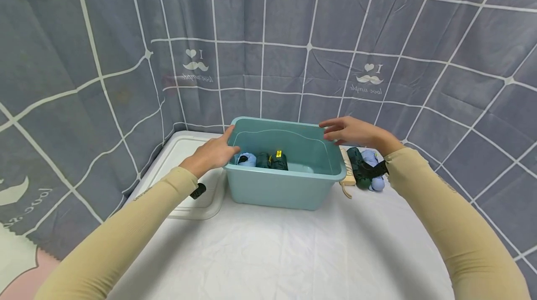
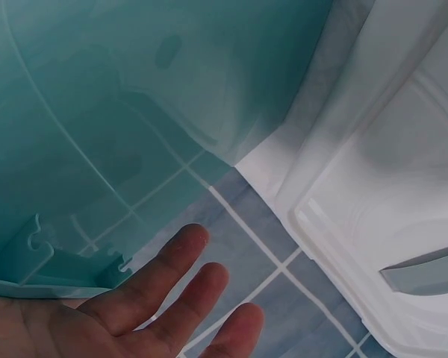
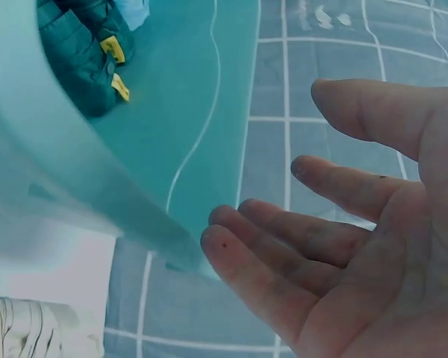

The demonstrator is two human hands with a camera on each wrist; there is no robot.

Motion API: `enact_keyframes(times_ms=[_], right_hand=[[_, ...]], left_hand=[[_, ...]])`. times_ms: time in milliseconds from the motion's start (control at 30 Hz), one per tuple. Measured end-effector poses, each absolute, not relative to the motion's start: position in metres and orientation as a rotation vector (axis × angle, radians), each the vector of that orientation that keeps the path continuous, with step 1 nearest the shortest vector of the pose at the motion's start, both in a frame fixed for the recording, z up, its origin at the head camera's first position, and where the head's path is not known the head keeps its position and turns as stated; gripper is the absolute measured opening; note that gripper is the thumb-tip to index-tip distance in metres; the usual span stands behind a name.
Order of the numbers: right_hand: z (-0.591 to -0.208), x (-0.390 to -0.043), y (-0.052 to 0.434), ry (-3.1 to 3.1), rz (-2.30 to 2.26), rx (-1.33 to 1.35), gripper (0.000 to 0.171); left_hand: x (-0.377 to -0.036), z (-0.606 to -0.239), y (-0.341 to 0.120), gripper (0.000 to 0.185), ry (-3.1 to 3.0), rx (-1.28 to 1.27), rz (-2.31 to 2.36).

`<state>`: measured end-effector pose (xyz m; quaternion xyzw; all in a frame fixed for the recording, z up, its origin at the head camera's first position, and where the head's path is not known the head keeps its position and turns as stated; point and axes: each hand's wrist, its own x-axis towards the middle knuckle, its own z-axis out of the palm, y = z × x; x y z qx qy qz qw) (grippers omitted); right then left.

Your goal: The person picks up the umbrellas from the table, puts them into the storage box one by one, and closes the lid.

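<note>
A teal plastic bin (image 1: 277,190) stands on the white-covered table. My left hand (image 1: 214,153) is at its left rim, fingers extended along the outside in the left wrist view. Over the right end of the bin hovers my right hand (image 1: 352,131), its fingers loosely spread and holding nothing; the right wrist view shows the palm (image 3: 388,276) beside the rim. Inside the bin, at the left, lie a light blue rolled bundle (image 1: 246,160) and two dark green rolled bundles (image 1: 278,162), one with a yellow tag.
Left of the bin a white lid (image 1: 197,204) lies flat on the table. To the right are a beige item with a cord (image 1: 349,176), dark green bundles (image 1: 356,162) and light blue bundles (image 1: 376,183). A grey grid-patterned curtain (image 1: 285,20) surrounds the table.
</note>
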<state>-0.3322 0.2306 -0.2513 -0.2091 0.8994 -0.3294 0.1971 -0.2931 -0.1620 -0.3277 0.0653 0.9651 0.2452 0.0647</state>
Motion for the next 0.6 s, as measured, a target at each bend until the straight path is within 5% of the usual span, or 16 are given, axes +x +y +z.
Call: enact_keyframes(times_ms=[600], right_hand=[[-0.261,-0.330,0.295,2.649,-1.026,-0.491,0.061]], left_hand=[[-0.294,-0.329,-0.163,0.082,2.912,0.190,0.769]])
